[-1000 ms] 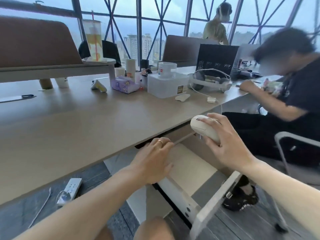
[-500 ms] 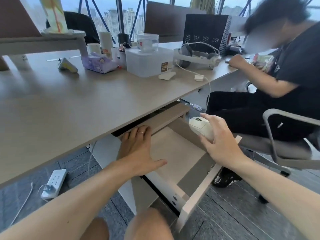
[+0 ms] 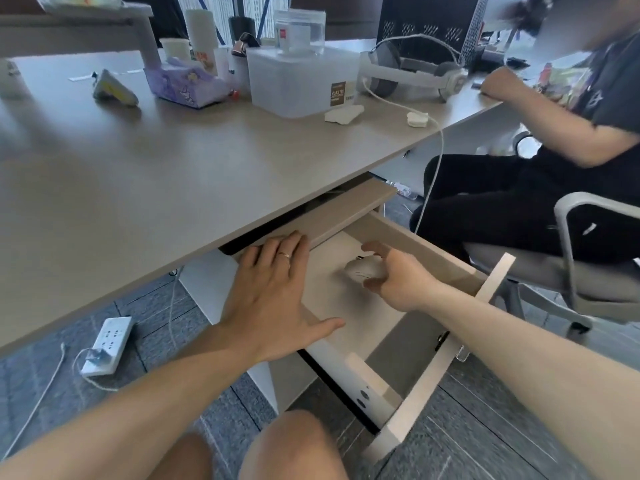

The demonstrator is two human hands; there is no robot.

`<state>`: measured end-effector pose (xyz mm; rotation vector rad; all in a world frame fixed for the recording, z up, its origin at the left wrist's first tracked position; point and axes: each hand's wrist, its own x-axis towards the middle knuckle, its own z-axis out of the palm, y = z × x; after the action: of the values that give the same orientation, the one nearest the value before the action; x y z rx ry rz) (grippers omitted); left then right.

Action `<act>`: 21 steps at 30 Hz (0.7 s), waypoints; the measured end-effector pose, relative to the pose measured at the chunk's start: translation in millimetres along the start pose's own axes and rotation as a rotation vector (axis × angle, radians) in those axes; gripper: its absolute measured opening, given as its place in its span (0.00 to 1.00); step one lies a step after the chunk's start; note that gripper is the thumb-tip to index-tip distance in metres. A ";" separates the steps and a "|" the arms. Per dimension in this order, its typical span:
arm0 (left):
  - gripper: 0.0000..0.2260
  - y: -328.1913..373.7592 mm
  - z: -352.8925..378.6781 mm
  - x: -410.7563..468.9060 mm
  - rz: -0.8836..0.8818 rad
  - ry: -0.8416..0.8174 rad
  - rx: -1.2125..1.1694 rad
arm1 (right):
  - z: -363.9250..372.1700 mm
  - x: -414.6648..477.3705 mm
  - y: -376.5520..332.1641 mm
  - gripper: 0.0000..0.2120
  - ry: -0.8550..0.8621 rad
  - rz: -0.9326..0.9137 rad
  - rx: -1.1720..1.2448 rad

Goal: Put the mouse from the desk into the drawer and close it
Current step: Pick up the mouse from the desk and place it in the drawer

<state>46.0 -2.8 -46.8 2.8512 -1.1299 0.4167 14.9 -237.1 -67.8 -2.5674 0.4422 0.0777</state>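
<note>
The white mouse (image 3: 360, 271) lies on the floor of the open drawer (image 3: 426, 244), which is pulled out from under the wooden desk (image 3: 173, 174). My right hand (image 3: 398, 275) is inside the drawer just right of the mouse. Its fingers and thumb are spread loosely around the mouse, and the thumb is close to the mouse's near edge. My left hand (image 3: 273, 292) rests flat, palm down, on the drawer's left side with fingers apart, pointing under the desk edge. It holds nothing. The drawer front (image 3: 433, 379) juts toward my knees.
A person sits close on the right in an office chair (image 3: 568, 244). A white cable (image 3: 438, 157) hangs off the desk edge above the drawer. On the desk stand a plastic box (image 3: 301, 81), a headset (image 3: 415, 74) and a tissue pack (image 3: 183, 84). A power strip (image 3: 107, 344) lies on the floor.
My right hand came down from above the drawer's right wall into the drawer, and the mouse now lies on the drawer floor with the fingers loosened. My left hand stays on the drawer's left side.
</note>
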 end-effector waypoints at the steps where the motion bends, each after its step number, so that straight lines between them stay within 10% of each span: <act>1: 0.55 0.0 0.1 0.2 -0.002 -0.005 0.004 | 4.5 4.5 0.6 0.31 -0.018 0.004 -0.011; 21: 0.55 -1.4 1.8 0.8 -0.002 -0.025 0.028 | 26.1 18.8 1.6 0.39 -0.152 0.023 -0.279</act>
<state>47.9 -2.5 -48.2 2.8888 -1.1349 0.4013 33.0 -230.6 -93.7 -2.8026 0.4290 0.3639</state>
